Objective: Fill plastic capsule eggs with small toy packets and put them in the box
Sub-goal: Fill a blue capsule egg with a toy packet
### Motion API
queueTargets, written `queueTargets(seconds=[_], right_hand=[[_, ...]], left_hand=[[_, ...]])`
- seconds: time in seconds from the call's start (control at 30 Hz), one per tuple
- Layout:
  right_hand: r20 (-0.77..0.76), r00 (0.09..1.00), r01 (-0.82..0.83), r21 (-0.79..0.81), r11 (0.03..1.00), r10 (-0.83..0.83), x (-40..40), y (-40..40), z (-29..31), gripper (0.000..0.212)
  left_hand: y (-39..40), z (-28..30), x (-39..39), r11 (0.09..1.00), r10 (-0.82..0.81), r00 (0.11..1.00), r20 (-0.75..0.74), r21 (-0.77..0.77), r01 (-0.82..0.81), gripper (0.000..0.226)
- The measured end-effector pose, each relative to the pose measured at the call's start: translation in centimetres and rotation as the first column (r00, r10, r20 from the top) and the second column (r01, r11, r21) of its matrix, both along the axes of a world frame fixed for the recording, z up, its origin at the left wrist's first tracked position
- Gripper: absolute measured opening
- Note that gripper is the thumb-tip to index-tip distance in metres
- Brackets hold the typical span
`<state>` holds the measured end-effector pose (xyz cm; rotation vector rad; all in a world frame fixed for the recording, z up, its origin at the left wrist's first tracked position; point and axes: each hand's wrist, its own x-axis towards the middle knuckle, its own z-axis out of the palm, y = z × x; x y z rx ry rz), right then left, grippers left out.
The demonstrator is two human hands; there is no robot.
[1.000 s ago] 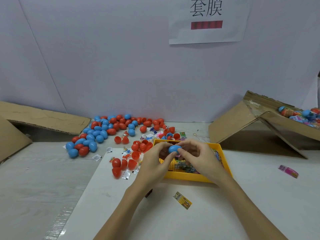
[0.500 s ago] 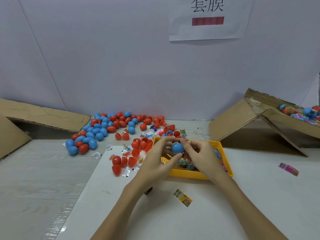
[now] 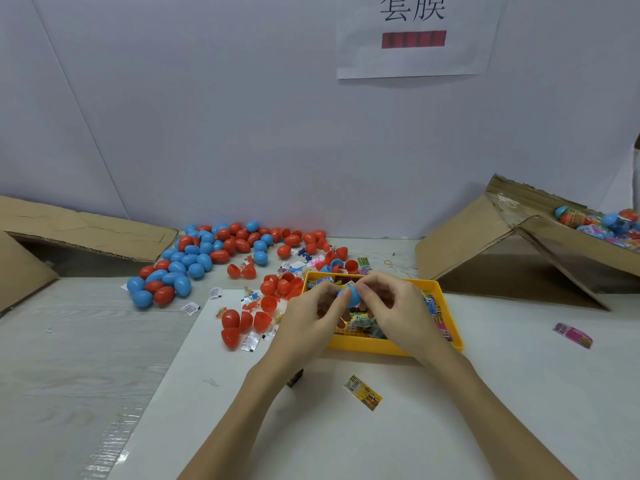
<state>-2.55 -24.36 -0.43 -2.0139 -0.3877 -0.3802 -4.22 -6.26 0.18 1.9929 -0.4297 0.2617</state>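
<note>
A blue capsule egg (image 3: 352,295) is held between both hands over the yellow tray (image 3: 388,347). My left hand (image 3: 311,320) pinches its left end and my right hand (image 3: 398,310) grips its right end with curled fingers. The tray holds several small toy packets (image 3: 360,322), partly hidden by my hands. A heap of blue and red capsule eggs (image 3: 204,258) lies at the back left, with open red halves (image 3: 242,323) and loose small packets nearer my left hand. The cardboard box (image 3: 568,244) at the right holds several filled eggs (image 3: 602,223).
A second cardboard box (image 3: 69,233) lies at the far left with its flap down. One yellow packet (image 3: 363,396) lies on the white sheet in front of the tray, and a pink packet (image 3: 573,336) lies at the right. A wall with a paper sign stands behind.
Both hands stay over the tray with the blue egg; my fingers have shifted round it and the egg has turned slightly between them.
</note>
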Motion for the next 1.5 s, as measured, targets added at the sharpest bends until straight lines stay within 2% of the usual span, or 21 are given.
queueTargets(seconds=[0.17, 0.23, 0.33, 0.43, 0.53, 0.63, 0.77, 0.83, 0.93, 0.97, 1.03, 1.13, 1.2, 1.33, 1.5], right_hand=[[-0.018, 1.000, -0.004, 0.023, 1.000, 0.004, -0.2, 0.2, 0.5, 0.028], [-0.036, 0.999, 0.032, 0.013, 0.999, -0.032, -0.1, 0.1, 0.5, 0.026], [-0.047, 0.994, 0.085, -0.187, 0.979, -0.096, 0.2, -0.6, 0.4, 0.012], [-0.111, 0.989, 0.043, -0.401, 0.915, -0.095, 0.0, -0.9, 0.6, 0.016], [-0.163, 0.980, 0.021, -0.478, 0.878, -0.112, -0.2, -0.9, 1.0, 0.022], [-0.210, 0.972, -0.002, -0.465, 0.885, -0.109, -0.1, -0.8, 1.3, 0.024], [-0.180, 0.978, 0.022, -0.414, 0.910, -0.105, -0.2, -1.1, 0.9, 0.009], [-0.142, 0.986, 0.041, -0.300, 0.953, -0.088, -0.2, -1.3, 0.7, 0.007], [-0.154, 0.988, -0.033, -0.015, 0.999, 0.030, -0.3, -1.4, 1.1, 0.024], [-0.161, 0.986, -0.045, 0.034, 0.998, 0.050, -0.4, -1.4, 1.2, 0.029], [-0.139, 0.990, -0.006, -0.013, 1.000, 0.004, -0.3, -1.7, 1.3, 0.028], [-0.125, 0.988, 0.049, -0.320, 0.946, -0.093, -0.2, -2.7, 1.2, 0.013], [-0.190, 0.976, 0.011, -0.437, 0.899, -0.104, -0.4, -3.0, 1.3, 0.009], [-0.284, 0.952, -0.031, -0.456, 0.889, -0.112, -0.3, -3.0, 1.5, 0.022], [-0.320, 0.943, -0.057, -0.430, 0.901, -0.093, -0.1, -3.1, 1.3, 0.012]], left_hand=[[0.0, 0.0, -0.1, 1.000, -0.001, 0.999, 0.047, -0.021, 0.002, 0.022], [0.1, 0.0, 0.1, 0.999, 0.036, 0.999, 0.031, -0.042, -0.035, 0.024], [0.2, 0.0, 0.3, 0.993, 0.073, 0.997, -0.029, -0.091, -0.075, 0.024], [0.3, 0.0, 0.2, 0.992, 0.074, 0.996, -0.051, -0.098, -0.079, 0.023], [0.2, 0.2, 0.1, 0.993, 0.068, 0.996, -0.066, -0.092, -0.074, 0.024], [0.1, 0.4, 0.1, 0.994, 0.066, 0.995, -0.080, -0.082, -0.073, 0.026], [0.1, 0.4, 0.1, 0.994, 0.075, 0.993, -0.087, -0.076, -0.082, 0.027], [0.0, 0.4, 0.1, 0.993, 0.089, 0.993, -0.081, -0.069, -0.094, 0.027], [0.0, 0.5, 0.0, 0.992, 0.097, 0.992, -0.075, -0.072, -0.102, 0.027], [0.0, 0.6, 0.0, 0.992, 0.097, 0.992, -0.078, -0.073, -0.102, 0.027], [0.1, 0.6, -0.1, 0.992, 0.093, 0.992, -0.083, -0.075, -0.099, 0.027], [0.1, 0.6, -0.1, 0.993, 0.092, 0.992, -0.084, -0.070, -0.098, 0.027], [0.1, 0.7, -0.1, 0.993, 0.087, 0.992, -0.087, -0.071, -0.093, 0.027], [0.0, 0.6, -0.2, 0.994, 0.077, 0.992, -0.097, -0.071, -0.084, 0.027], [0.0, 0.6, 0.0, 0.996, 0.068, 0.993, -0.100, -0.059, -0.074, 0.026]])
